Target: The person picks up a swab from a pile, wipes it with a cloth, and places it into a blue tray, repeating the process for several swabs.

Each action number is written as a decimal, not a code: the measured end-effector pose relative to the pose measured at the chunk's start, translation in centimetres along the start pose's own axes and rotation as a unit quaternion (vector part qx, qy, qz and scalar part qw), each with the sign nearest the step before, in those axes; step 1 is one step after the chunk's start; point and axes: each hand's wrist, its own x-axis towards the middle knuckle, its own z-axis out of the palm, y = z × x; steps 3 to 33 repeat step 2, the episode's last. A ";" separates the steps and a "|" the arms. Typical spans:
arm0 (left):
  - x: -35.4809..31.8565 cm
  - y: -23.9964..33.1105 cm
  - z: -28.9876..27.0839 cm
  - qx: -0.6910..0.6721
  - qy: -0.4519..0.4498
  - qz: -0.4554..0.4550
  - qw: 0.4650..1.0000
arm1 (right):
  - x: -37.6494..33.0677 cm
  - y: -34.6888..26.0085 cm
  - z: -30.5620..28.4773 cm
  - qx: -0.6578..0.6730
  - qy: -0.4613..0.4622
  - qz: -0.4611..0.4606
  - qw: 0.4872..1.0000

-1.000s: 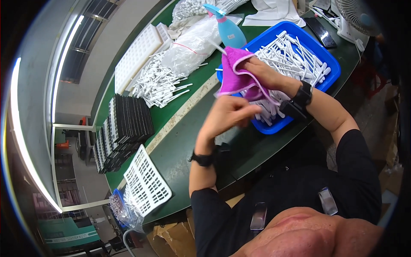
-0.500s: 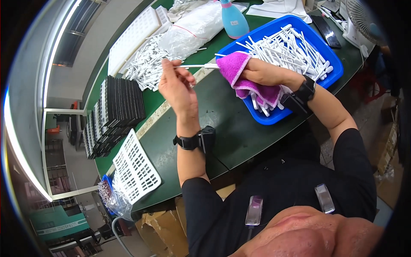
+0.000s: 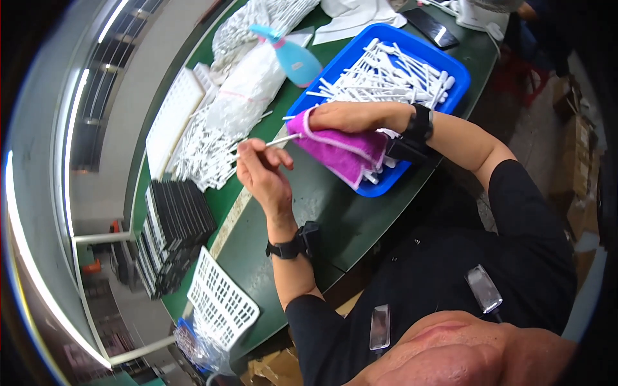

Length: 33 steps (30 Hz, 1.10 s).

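Note:
My left hand (image 3: 265,177) pinches the thin end of a white plastic stick (image 3: 282,140), held over the table. The stick's other end goes into a purple cloth (image 3: 341,154) with a pale edge. My right hand (image 3: 360,117) is closed on that cloth, its fingers mostly hidden in the folds. Cloth and right hand are over the near left part of a blue tray (image 3: 458,74). Inside the tray lie many white sticks (image 3: 393,74) with wider ends, loosely heaped.
Left of my hands, more white sticks (image 3: 203,151) are piled beside a clear plastic bag (image 3: 241,100). A blue spray bottle (image 3: 299,63) stands behind. Stacked black trays (image 3: 177,215) and a white slotted panel (image 3: 222,299) sit along the left side. A phone (image 3: 431,29) lies far right.
The view has turned, shifting the table scene. The cloth has moved along the stick and covers its wider part, which showed before. My left hand keeps its pinch on the thin end.

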 end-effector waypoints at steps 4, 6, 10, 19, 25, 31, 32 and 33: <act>-0.1 0.2 0.0 -0.046 -0.026 -0.032 0.998 | -0.7 -1.6 -1.0 -0.027 -0.023 0.053 0.998; -0.1 0.2 0.0 -0.046 -0.026 -0.032 0.998 | -0.7 -1.6 -1.0 -0.027 -0.023 0.053 0.998; -0.1 0.2 0.0 -0.046 -0.026 -0.032 0.998 | -0.7 -1.6 -1.0 -0.027 -0.023 0.053 0.998; -0.1 0.2 0.0 -0.046 -0.026 -0.032 0.998 | -0.7 -1.6 -1.0 -0.027 -0.023 0.053 0.998; -0.1 0.2 0.0 -0.046 -0.026 -0.032 0.998 | -0.7 -1.6 -1.0 -0.027 -0.023 0.053 0.998; -0.1 0.2 0.0 -0.046 -0.026 -0.032 0.998 | -0.7 -1.6 -1.0 -0.027 -0.023 0.053 0.998; -0.1 0.2 0.0 -0.046 -0.026 -0.032 0.998 | -0.7 -1.6 -1.0 -0.027 -0.023 0.053 0.998; -0.1 0.2 0.0 -0.046 -0.026 -0.032 0.998 | -0.7 -1.6 -1.0 -0.027 -0.023 0.053 0.998</act>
